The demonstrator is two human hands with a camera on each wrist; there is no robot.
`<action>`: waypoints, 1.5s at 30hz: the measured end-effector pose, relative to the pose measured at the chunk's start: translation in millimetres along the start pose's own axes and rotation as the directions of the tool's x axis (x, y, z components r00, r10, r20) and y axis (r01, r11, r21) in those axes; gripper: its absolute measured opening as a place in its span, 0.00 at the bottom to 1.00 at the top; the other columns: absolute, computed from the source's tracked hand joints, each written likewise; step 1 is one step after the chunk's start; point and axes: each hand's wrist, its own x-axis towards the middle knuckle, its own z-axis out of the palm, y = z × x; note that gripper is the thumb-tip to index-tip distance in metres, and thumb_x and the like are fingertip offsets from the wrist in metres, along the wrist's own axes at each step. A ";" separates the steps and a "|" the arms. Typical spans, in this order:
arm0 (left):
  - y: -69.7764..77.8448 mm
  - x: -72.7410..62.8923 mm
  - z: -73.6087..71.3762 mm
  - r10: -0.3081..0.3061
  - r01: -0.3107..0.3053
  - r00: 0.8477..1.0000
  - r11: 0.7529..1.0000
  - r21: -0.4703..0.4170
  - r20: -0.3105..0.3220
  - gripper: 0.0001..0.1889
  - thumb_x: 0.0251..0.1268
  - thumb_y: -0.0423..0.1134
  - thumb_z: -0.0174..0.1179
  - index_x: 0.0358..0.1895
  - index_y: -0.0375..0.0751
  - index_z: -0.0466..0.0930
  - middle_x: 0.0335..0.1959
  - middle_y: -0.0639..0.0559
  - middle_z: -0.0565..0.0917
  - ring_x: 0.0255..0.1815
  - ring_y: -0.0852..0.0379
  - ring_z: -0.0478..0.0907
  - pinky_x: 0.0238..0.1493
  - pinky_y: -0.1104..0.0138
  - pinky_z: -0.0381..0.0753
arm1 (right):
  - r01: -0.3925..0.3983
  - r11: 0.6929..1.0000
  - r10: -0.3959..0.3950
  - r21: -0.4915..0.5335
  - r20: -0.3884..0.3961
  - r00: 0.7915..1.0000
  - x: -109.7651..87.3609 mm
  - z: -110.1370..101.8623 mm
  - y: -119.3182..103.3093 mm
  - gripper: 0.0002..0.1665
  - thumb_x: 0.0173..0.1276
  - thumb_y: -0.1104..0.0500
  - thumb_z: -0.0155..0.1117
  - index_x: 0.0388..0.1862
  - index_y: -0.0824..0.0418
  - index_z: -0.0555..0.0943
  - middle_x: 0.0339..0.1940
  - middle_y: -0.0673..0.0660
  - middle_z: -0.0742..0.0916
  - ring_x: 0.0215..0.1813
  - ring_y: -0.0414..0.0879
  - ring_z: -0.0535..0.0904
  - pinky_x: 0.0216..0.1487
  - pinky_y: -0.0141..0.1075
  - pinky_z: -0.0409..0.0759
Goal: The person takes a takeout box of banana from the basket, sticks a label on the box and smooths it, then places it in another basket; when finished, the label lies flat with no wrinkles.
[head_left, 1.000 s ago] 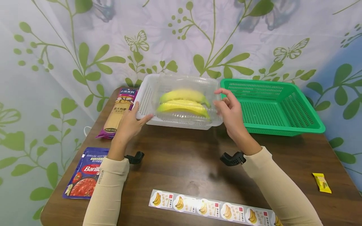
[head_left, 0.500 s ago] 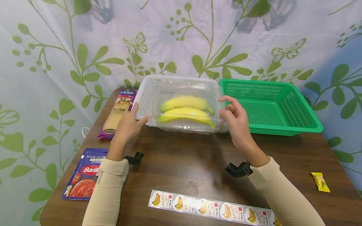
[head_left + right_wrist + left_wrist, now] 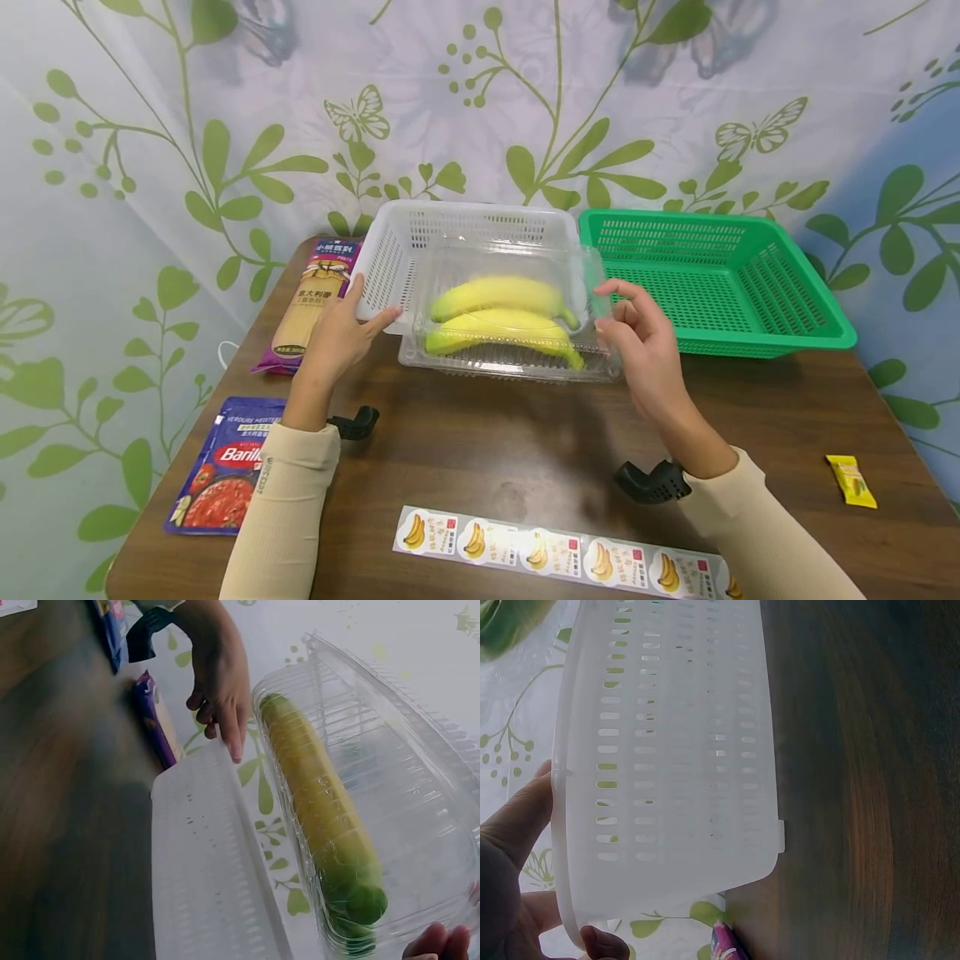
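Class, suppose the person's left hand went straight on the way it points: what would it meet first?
Most likely the white basket: the left hand holds its near left corner. Beyond that, probably the leaf-patterned cloth; depth is unclear.

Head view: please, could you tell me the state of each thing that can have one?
Clear box: held up by the right hand; whether latched, unclear
Bananas: yellow, two, inside the clear box
White basket: open-topped, rim gripped by the left hand
Green basket: open-topped, upright
Pasta bag: lying, partly hidden
Sauce pouch: lying flat, partly hidden
Sticker strip: lying flat, stickers on it
Yellow packet: lying flat
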 end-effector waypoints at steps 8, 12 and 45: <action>-0.3 0.3 2.3 0.001 -0.001 1.000 1.000 -0.002 -0.004 0.53 0.70 0.68 0.55 0.84 0.40 0.39 0.75 0.21 0.54 0.73 0.26 0.58 0.69 0.35 0.59 | 0.048 0.998 -0.048 0.037 0.009 0.999 -22.0 -12.2 6.3 0.18 0.70 0.76 0.52 0.58 0.72 0.77 0.23 0.55 0.70 0.26 0.46 0.68 0.27 0.37 0.67; -2.1 1.4 3.7 0.002 -0.002 1.000 1.000 0.000 -0.011 0.53 0.70 0.68 0.56 0.84 0.40 0.39 0.76 0.20 0.53 0.74 0.25 0.56 0.69 0.34 0.58 | 0.089 0.996 -0.089 0.013 0.018 0.996 -34.6 -17.5 10.0 0.19 0.69 0.77 0.53 0.58 0.72 0.77 0.24 0.56 0.71 0.26 0.45 0.68 0.25 0.36 0.65; -3.3 -1.2 8.9 0.003 -0.004 1.000 1.000 0.000 -0.020 0.54 0.70 0.68 0.55 0.84 0.40 0.38 0.76 0.22 0.55 0.75 0.26 0.55 0.70 0.34 0.57 | -0.033 0.991 0.037 -0.126 0.030 0.999 -120.0 -56.6 60.9 0.22 0.67 0.80 0.52 0.60 0.73 0.76 0.30 0.52 0.71 0.28 0.45 0.65 0.28 0.36 0.66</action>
